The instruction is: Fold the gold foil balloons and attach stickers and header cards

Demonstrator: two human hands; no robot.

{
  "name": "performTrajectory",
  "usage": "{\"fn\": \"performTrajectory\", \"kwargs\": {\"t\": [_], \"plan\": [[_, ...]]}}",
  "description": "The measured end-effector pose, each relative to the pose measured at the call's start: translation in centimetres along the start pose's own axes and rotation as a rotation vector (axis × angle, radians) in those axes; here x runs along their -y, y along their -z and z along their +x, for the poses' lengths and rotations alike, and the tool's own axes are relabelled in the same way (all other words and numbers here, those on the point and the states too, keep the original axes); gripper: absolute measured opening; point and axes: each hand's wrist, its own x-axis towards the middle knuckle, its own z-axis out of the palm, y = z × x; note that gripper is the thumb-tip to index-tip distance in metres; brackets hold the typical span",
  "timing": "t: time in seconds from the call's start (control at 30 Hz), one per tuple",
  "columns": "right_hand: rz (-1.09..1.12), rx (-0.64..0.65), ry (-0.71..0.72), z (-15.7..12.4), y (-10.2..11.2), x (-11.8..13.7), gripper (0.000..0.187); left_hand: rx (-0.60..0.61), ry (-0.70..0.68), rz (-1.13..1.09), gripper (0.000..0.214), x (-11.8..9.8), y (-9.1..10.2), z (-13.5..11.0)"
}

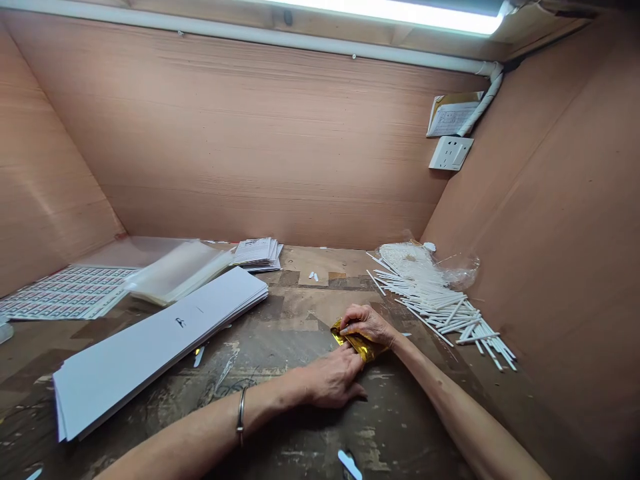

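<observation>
The right hand (367, 323) pinches the golden foil (367, 348) in its fingers, over the worktop (295, 350), between white sheets (165, 343) and white sticks (445, 308). The left hand (336, 377) touches the foil; I cannot tell if its fingers grip.

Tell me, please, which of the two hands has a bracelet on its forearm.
The left hand, the lower one at the gold foil: a silver-coloured bracelet circles its forearm, whereas the right hand, pinching the foil, has a bare forearm.
</observation>
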Motion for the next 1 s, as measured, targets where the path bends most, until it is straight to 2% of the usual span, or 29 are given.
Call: {"fn": "performTrajectory", "kwargs": {"t": [0.13, 0.27, 0.33, 0.47, 0.6, 0.7, 0.8, 1.0], "plan": [[-0.003, -0.008, -0.011, 0.0, -0.2, -0.3, 0.016, -0.112, -0.065, 0.136, 0.024, -0.5, -0.1, -0.5], [0.041, -0.053, -0.017, -0.4, -0.4, -0.5, 0.017, -0.24, -0.013, 0.259, 0.023, -0.4, -0.8, -1.1], [0.079, -0.08, -0.034, -0.5, -0.4, -0.2, 0.017, -0.233, -0.014, 0.272, 0.025, -0.2, -1.2, -1.3], [0.128, -0.098, -0.049, -0.2, -0.1, 0.7, 0.019, -0.149, -0.104, 0.214, 0.029, -0.3, -1.2, -1.3], [-0.01, -0.068, 0.048, 0.4, -0.3, 0.8, 0.016, -0.104, -0.136, 0.165, 0.028, -0.5, -0.8, -1.2], [-0.114, -0.051, 0.059, 0.5, -0.9, 0.1, 0.013, -0.115, -0.139, 0.165, 0.029, -0.3, -0.9, -1.3], [-0.137, -0.1, 0.024, 0.4, -1.5, -0.6, 0.009, -0.135, -0.17, 0.184, 0.028, -0.3, -1.0, -1.5], [-0.022, -0.158, -0.001, 0.3, -1.7, -0.9, 0.029, -0.238, -0.177, 0.315, 0.023, -1.0, 0.0, -1.1]]}}
